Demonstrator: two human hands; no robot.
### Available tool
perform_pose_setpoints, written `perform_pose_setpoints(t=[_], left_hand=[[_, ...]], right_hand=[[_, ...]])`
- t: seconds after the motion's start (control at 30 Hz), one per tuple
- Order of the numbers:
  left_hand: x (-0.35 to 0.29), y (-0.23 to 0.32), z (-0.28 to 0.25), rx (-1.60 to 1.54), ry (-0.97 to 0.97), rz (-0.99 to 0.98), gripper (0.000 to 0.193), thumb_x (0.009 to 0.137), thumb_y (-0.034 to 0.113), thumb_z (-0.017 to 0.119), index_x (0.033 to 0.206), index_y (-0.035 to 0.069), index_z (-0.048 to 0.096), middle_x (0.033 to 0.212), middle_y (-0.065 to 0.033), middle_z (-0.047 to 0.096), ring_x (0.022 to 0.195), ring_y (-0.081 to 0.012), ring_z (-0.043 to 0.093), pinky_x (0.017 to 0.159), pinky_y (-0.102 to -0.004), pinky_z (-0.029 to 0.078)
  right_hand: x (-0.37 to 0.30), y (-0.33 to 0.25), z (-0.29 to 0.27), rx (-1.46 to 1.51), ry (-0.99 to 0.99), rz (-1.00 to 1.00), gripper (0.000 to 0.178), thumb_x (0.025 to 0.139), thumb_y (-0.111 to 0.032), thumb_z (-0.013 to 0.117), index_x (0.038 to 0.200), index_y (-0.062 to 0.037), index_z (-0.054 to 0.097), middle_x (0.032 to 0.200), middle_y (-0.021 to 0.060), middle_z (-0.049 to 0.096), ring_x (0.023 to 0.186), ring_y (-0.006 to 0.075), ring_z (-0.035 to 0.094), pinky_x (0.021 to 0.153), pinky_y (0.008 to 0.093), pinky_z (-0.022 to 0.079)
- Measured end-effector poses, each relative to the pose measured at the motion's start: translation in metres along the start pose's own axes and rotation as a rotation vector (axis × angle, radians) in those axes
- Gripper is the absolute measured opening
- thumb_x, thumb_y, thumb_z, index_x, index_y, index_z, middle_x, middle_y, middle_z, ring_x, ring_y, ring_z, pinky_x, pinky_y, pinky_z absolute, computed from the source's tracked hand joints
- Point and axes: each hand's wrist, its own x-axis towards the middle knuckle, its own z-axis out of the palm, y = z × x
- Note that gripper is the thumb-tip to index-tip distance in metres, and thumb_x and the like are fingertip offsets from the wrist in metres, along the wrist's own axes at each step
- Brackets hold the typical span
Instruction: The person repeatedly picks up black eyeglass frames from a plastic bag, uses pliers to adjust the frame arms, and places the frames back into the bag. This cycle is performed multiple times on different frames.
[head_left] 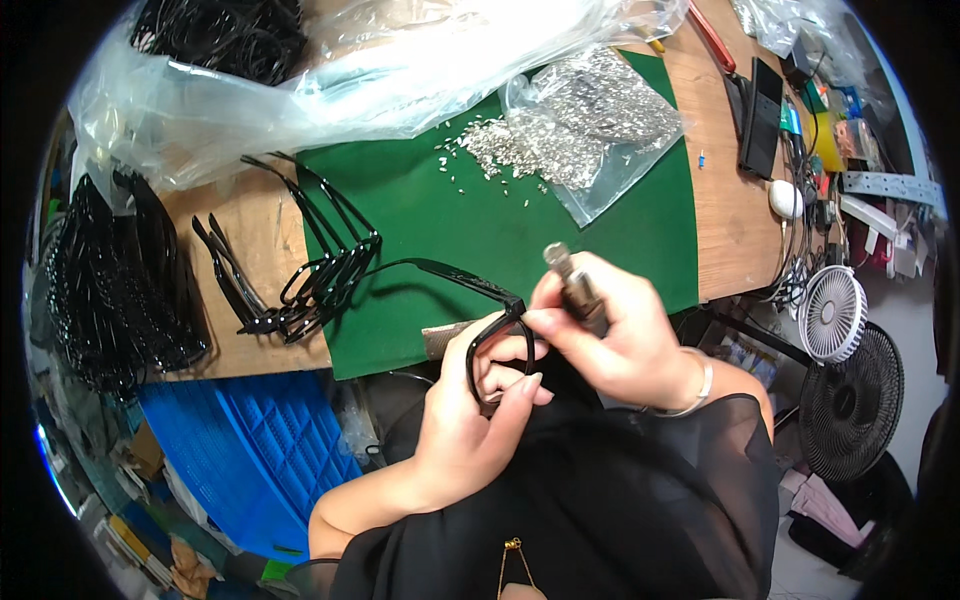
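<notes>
My left hand (455, 430) is closed around the rim of a black eyeglass frame (515, 303), its fingers showing through the lens opening. One temple of that frame stretches away to the left over the green mat (420, 325). In my right hand (635, 345) is a short cylindrical metal tool (580, 292), dark in the middle with a silvery end; its exact kind does not show. My right thumb and forefinger are at the corner of the frame, by the hinge. Several more black eyeglass frames (345, 265) lie together at the mat's left edge.
A clear bag (610, 125) of small silvery pieces lies on the mat, with loose pieces (495, 147) spilled beside it. Large plastic sheeting (390, 95) covers the back. Black glasses parts (120, 285) are piled left, above a blue crate (260, 450). A phone (762, 118) and fans (832, 315) are right.
</notes>
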Motion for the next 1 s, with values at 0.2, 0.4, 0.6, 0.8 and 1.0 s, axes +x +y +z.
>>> perform_pose_setpoints(t=[0.2, 0.4, 0.6, 0.8, 1.0], left_hand=[[0.000, -0.019, 0.007, 0.114, 0.054, 0.155, 0.049, 0.081, -0.007, 0.052, 0.123, -0.006, 0.026, 0.100, -0.0148, 0.053, 0.074, -0.0142, 0.060, 0.068, -0.0237, 0.050], [0.002, -0.010, 0.000, 0.135, -0.037, 0.089, 0.047, 0.081, -0.006, 0.052, 0.121, -0.005, 0.028, 0.096, -0.0132, 0.054, 0.072, -0.0139, 0.060, 0.065, -0.0234, 0.050], [-0.004, 0.000, -0.005, 0.033, -0.090, 0.038, 0.048, 0.081, -0.007, 0.051, 0.123, -0.004, 0.028, 0.098, -0.0117, 0.053, 0.074, -0.0114, 0.058, 0.065, -0.0216, 0.049], [-0.012, 0.002, -0.007, 0.191, -0.106, 0.119, 0.048, 0.081, -0.007, 0.051, 0.123, -0.005, 0.026, 0.102, -0.0139, 0.052, 0.075, -0.0119, 0.059, 0.066, -0.0224, 0.049], [-0.015, 0.017, -0.011, -0.283, -0.148, -0.102, 0.048, 0.081, -0.009, 0.049, 0.123, -0.002, 0.028, 0.104, -0.0133, 0.051, 0.074, -0.0116, 0.058, 0.067, -0.0219, 0.049]], right_hand=[[-0.006, 0.008, 0.016, 0.374, 0.066, 0.171, 0.012, 0.085, -0.010, 0.057, 0.084, -0.0017, 0.048, 0.064, 0.0000, 0.052, 0.053, 0.0051, 0.049, 0.046, 0.0203, 0.040], [0.001, 0.007, 0.009, 0.697, -0.041, 0.431, 0.016, 0.083, -0.013, 0.061, 0.085, -0.0035, 0.049, 0.072, 0.0003, 0.052, 0.066, 0.0052, 0.050, 0.057, 0.0207, 0.041], [0.001, -0.002, 0.007, 0.659, -0.097, 0.423, 0.018, 0.084, -0.016, 0.061, 0.087, -0.0034, 0.048, 0.072, 0.0007, 0.052, 0.062, 0.0054, 0.049, 0.055, 0.0201, 0.041], [-0.002, -0.007, 0.013, 0.632, -0.113, 0.415, 0.019, 0.085, -0.018, 0.058, 0.089, -0.0027, 0.047, 0.073, 0.0007, 0.052, 0.062, 0.0053, 0.049, 0.056, 0.0198, 0.042], [-0.004, -0.007, 0.009, 0.641, -0.180, 0.385, 0.019, 0.083, -0.014, 0.061, 0.089, -0.0027, 0.048, 0.078, 0.0006, 0.052, 0.070, 0.0058, 0.048, 0.063, 0.0203, 0.041]])
